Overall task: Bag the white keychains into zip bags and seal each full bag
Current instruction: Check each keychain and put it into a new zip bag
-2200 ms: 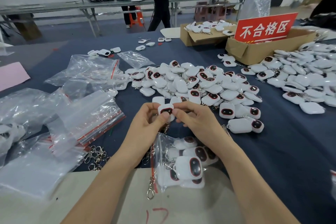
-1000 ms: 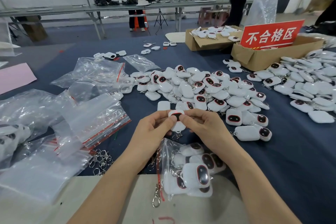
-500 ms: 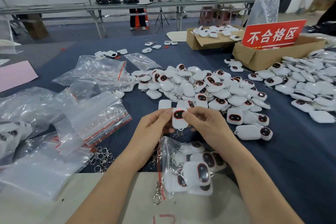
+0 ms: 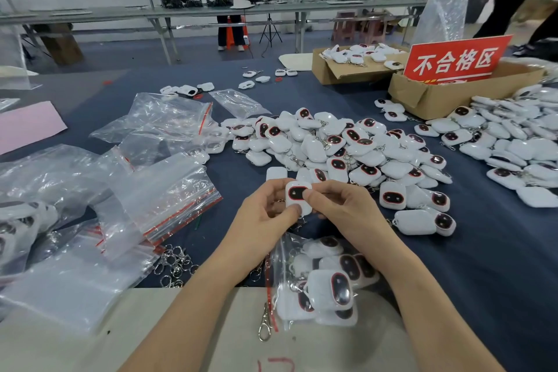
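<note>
One keychain (image 4: 297, 195) stands upright between both my hands, face toward me, just above the part-filled bag (image 4: 282, 257) that lies on the table (image 4: 498, 275) under my wrists. I judge I am holding it there to check its dark face before it goes in, and the bag is kept close below so the drop is short.

My left hand (image 4: 261, 219) pinches its lower left edge, thumb on the front. My right hand (image 4: 341, 214) pinches its right side, a fingertip on the front beside the screen. Both grips are narrow, with curled fingers and nothing else in them. Its chain probably hangs behind my left fingers, but that part is mostly hidden.

The bag's mouth, marked by a red strip, faces left and looks unsealed. A loose pile (image 4: 347, 148) lies just beyond my hands within easy reach, and spare bags (image 4: 169, 199) lie to the left.
</note>
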